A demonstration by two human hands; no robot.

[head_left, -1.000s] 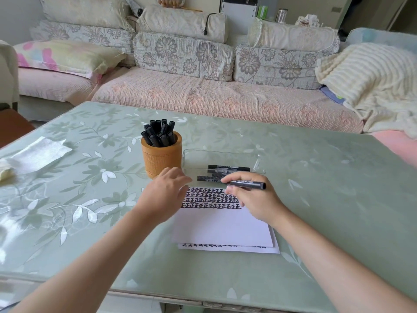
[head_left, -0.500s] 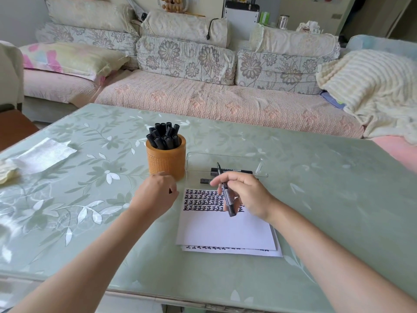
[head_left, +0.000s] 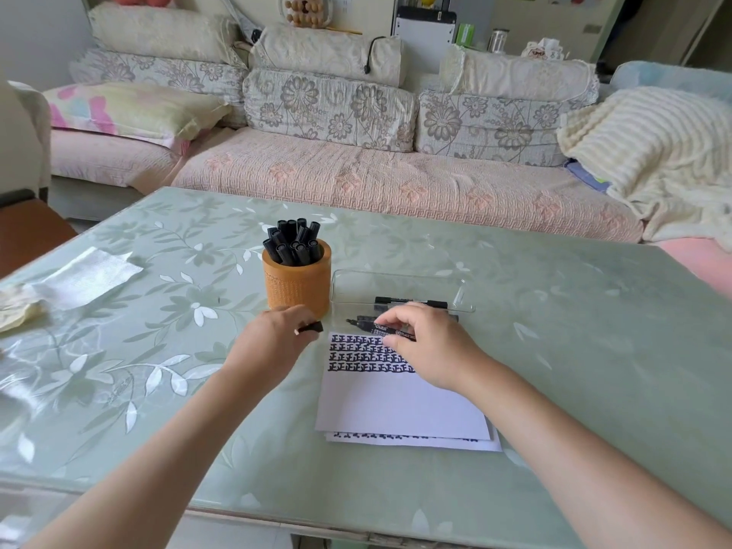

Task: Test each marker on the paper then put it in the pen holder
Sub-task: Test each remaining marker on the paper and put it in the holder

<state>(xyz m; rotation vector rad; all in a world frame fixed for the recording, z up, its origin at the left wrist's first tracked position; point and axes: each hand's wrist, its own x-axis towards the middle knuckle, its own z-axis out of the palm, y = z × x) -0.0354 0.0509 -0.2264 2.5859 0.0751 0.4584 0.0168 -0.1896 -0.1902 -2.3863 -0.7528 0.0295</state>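
A person's right hand [head_left: 429, 346] grips an uncapped marker [head_left: 380, 328], tip pointing to nine o'clock, over the top rows of marks on the paper [head_left: 400, 402]. The left hand [head_left: 273, 342] pinches its cap [head_left: 311, 327] just beside the tip. The pen holder [head_left: 297, 285], already crowded, stands at eleven o'clock on the counter [head_left: 554, 350]. Recapping looks imminent; next, cap must meet tip squarely before the drop-in.

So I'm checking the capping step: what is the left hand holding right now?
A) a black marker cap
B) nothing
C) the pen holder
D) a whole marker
A: the left hand pinches a short black cap beside the paper, while the right hand holds the uncapped marker, tip pointing toward the cap.
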